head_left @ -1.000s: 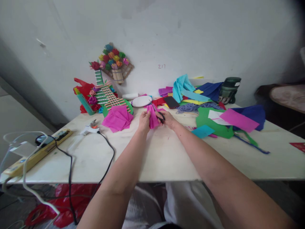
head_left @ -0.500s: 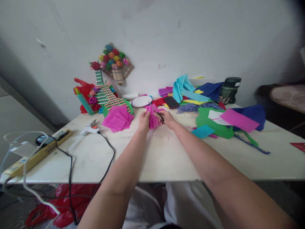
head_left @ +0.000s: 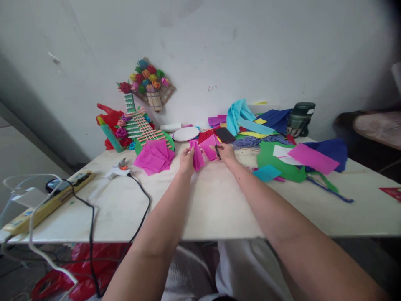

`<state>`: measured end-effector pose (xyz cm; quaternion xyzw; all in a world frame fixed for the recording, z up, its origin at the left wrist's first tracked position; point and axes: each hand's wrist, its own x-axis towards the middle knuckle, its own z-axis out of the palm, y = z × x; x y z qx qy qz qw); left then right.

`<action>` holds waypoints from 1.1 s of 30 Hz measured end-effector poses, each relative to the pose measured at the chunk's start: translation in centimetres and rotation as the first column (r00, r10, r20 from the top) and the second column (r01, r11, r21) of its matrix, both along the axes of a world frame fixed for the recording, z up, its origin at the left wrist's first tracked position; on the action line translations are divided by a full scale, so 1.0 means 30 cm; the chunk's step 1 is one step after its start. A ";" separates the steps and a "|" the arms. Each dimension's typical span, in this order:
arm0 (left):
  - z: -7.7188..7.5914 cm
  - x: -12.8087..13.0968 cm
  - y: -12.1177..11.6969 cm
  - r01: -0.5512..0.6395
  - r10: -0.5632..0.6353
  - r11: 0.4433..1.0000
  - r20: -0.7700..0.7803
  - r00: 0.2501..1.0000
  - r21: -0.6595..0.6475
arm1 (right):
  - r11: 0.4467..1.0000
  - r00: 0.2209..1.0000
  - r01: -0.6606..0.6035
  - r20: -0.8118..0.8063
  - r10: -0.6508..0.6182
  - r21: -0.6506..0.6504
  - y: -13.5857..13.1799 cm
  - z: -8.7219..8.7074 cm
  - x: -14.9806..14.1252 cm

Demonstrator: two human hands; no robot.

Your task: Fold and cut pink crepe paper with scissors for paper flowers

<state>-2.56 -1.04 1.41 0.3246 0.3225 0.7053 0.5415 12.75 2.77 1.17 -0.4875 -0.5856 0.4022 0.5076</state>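
My left hand [head_left: 187, 160] pinches a folded piece of pink crepe paper [head_left: 197, 155], held upright above the table. In my right hand [head_left: 227, 153] are black-handled scissors [head_left: 217, 151], their blades pointing away from me. A second, flat pink piece [head_left: 208, 146] sits between the folded paper and the scissors; whether my right fingers grip it too, I cannot tell. To the left of my hands lies a loose pile of pink paper squares [head_left: 154, 157].
A paper-flower guitar craft [head_left: 144, 125] stands by the wall beside a teal glue bottle [head_left: 111, 136]. Behind my hands are a white oval hoop [head_left: 186, 133] and a phone [head_left: 224, 135]. Coloured paper [head_left: 278, 163] covers the right. A power strip [head_left: 50, 205] with cables is at left.
The scissors and my right hand have drawn away to the right from the folded pink paper. A separate pink piece now shows between the hands. My left hand has shifted slightly left.
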 end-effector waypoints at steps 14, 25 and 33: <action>-0.026 -0.043 0.021 -0.015 0.017 0.996 0.015 1.000 -0.093 | 0.934 0.497 0.331 0.817 -0.293 0.134 -0.040 0.036 0.096; -0.032 -0.047 0.017 0.050 -0.047 0.996 0.051 0.998 -0.073 | 0.925 0.513 0.239 0.771 -0.378 0.294 -0.063 0.062 0.052; -0.038 -0.040 0.013 0.103 -0.103 0.994 0.005 0.995 0.022 | 0.958 0.916 -0.247 0.357 0.182 0.146 -0.051 -0.006 -0.065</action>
